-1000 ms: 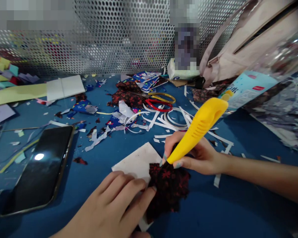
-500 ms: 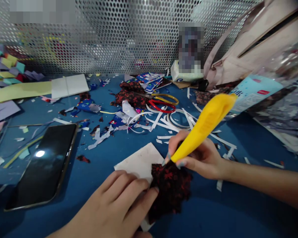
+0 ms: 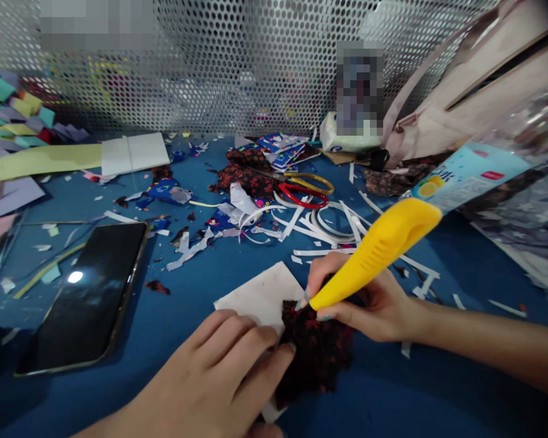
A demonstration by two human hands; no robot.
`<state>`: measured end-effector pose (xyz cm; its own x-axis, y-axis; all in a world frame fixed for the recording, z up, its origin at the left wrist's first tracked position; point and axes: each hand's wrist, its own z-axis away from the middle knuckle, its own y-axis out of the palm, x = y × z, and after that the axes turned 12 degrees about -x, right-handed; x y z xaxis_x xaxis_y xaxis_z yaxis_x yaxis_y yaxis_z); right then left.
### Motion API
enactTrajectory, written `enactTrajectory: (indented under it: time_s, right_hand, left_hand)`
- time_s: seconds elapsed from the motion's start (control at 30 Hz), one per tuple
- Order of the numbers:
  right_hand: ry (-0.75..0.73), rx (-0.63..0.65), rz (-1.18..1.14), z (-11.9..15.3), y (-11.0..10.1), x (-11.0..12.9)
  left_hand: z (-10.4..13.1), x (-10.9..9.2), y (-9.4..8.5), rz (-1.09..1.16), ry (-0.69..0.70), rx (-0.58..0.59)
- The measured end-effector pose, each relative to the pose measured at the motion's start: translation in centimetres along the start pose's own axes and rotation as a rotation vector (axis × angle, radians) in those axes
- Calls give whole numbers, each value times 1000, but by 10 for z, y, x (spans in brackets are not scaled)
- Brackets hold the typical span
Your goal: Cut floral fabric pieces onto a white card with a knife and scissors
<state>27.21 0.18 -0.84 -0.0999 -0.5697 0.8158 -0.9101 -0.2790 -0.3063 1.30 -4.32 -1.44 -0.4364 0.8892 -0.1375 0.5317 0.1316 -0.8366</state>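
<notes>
My right hand [image 3: 369, 304] grips a yellow glue bottle [image 3: 379, 252] near its lower end, the bottle tilted with its tip down at a dark floral piece [image 3: 319, 347]. Red patterns mark this ragged-edged black piece, which lies partly over a white card [image 3: 262, 292]. My left hand [image 3: 237, 359] rests on the card and the dark piece's left edge, fingers flat and slightly bent. The bottle's tip is hidden by my right fingertips.
A phone [image 3: 91, 292] lies at left. Red and yellow scissors [image 3: 305, 198] sit among white strips [image 3: 333, 228] and blue scraps. Behind are a perforated metal panel [image 3: 201, 73], a pink bag [image 3: 466, 79] and a light-blue pack [image 3: 479, 173]. A white block [image 3: 134, 155] lies back left.
The yellow bottle has tipped lower, and its tip has moved down onto the dark piece. The whole view has shifted slightly; my left hand stays on the card.
</notes>
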Motion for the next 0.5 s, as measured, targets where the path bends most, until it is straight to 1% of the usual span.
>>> enactTrajectory:
  time_s: [0.1, 0.2, 0.27, 0.4, 0.5]
  right_hand:
    - [8, 17, 29, 0, 5, 5]
    - [33, 4, 48, 0, 7, 4]
    - [56, -30, -8, 1, 6, 2]
    - [100, -139, -171, 3, 5, -4]
    - [69, -117, -167, 4, 5, -3]
  left_hand:
    - [2, 0, 1, 10, 5, -3]
    - [4, -2, 1, 22, -6, 7]
    - [5, -2, 1, 22, -14, 22]
    - [4, -4, 0, 36, -45, 51]
    - [3, -6, -1, 64, -61, 50]
